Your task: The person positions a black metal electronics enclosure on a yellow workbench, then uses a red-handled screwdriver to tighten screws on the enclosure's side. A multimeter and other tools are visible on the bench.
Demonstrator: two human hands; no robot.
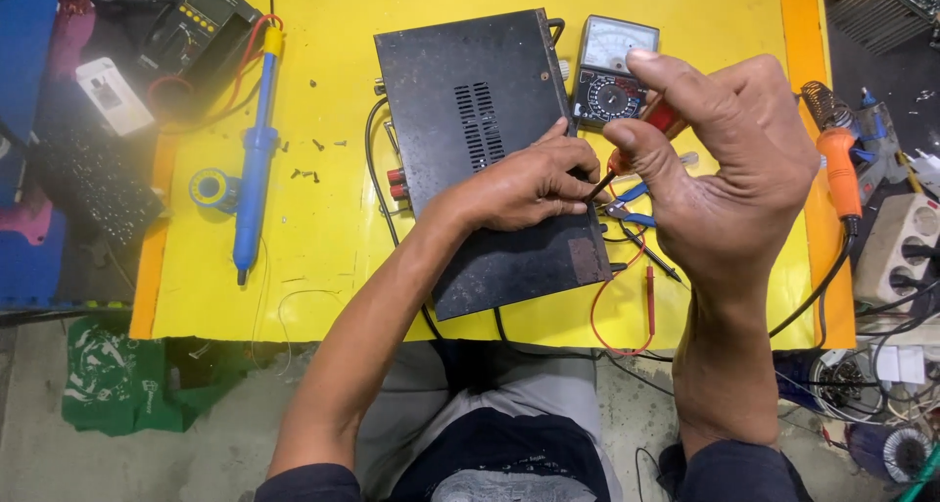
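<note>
Black sheet-metal case (490, 159), vented and scuffed, flat on yellow bench (323, 198). Left hand (534, 184) pressed on right edge to steady case, grip closed at screwdriver tip. Right hand (720, 169) grip clamped on red-handled screwdriver (636, 140), angled down at the case edge. Analog meter (612, 71) just beyond.

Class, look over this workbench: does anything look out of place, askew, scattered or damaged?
Small dark screws lie scattered loose on the yellow mat beside the blue desoldering pump. The black metal case sits askew.
</note>
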